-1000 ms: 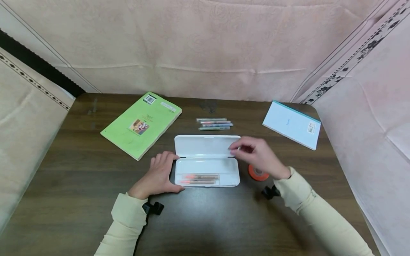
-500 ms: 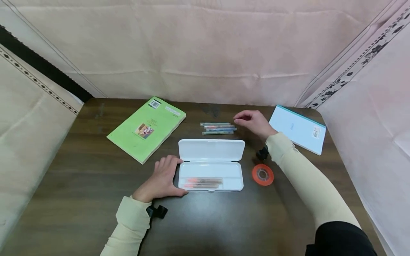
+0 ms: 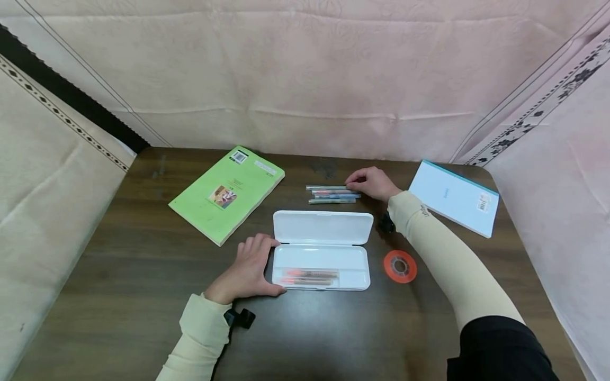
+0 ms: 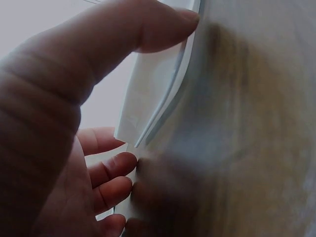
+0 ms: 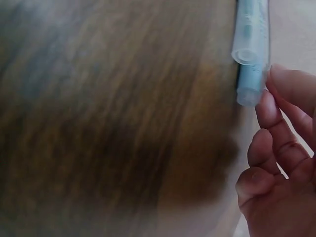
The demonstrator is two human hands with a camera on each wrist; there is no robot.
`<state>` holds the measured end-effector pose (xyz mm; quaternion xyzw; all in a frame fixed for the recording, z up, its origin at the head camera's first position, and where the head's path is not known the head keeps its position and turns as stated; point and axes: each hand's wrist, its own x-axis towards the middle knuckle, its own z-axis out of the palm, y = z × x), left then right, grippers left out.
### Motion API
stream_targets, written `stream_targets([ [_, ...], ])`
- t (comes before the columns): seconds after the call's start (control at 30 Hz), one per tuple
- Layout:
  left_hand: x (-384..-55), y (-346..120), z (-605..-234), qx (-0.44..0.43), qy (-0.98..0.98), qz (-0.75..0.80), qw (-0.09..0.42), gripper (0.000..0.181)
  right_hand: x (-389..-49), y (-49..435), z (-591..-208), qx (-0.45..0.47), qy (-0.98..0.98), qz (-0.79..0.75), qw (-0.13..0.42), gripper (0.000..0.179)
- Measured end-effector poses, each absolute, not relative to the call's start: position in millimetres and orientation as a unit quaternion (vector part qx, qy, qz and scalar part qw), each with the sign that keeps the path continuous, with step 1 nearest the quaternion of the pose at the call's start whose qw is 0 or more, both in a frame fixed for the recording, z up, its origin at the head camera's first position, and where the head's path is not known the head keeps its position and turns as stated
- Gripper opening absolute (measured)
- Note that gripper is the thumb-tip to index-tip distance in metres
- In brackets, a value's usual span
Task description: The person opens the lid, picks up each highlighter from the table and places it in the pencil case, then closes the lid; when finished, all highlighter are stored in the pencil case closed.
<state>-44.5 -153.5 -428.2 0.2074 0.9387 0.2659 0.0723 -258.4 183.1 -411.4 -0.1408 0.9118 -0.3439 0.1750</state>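
1. Pencil case [image 3: 353, 264], white plastic: lying open on the dark wooden worktop [image 3: 143, 264], before the person, lid [image 3: 324, 227] on the far side
2. Slim pens [image 3: 312, 274], reddish at the left: inside the case, lengthwise in the front part of the tray; from here their number is too small to tell
3. Left hand [image 3: 247, 270]: at the case's left end, grip spread wide, holding it between thumb at the front edge and fingers near the hinge
4. Loose pens [image 3: 335, 196], four: side by side on the worktop beyond the lid, well clear of the tray
5. Right hand [image 3: 374, 183]: at the right end of the loose pens, grip narrow, fingertips close together against the rearmost pen [image 3: 324, 187]; whether they pinch it I cannot tell
6. Orange tape roll [image 3: 388, 266]: flat on the worktop, just right of the case
7. Green book [image 3: 231, 198]: slantwise, left of the loose pens, barcode upward
8. Pale blue book [image 3: 455, 198]: slantwise, right of the right hand, teal strip along its far edge
9. Pale cloth [image 3: 286, 63]: hung behind the worktop
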Motion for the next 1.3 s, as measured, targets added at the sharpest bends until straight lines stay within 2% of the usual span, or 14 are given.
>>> stream_targets([
  [0.5, -45, -152, -428, 0.213, 0.938, 0.264, 0.075, 0.091, -262, 184, -415, -0.135, 0.917, -0.323, 0.189, 0.020],
  [0.8, -43, -154, -430, 0.216, 0.937, 0.268, 0.054, 0.091, -257, 187, -404, -0.149, 0.921, -0.322, 0.162, 0.021],
  [1.03, -42, -154, -431, 0.214, 0.936, 0.275, 0.053, 0.090, -231, 194, -375, -0.132, 0.919, -0.341, 0.147, 0.021],
  [1.3, -44, -155, -431, 0.219, 0.936, 0.270, 0.050, 0.091, -173, 197, -333, -0.201, 0.907, -0.358, 0.096, 0.016],
])
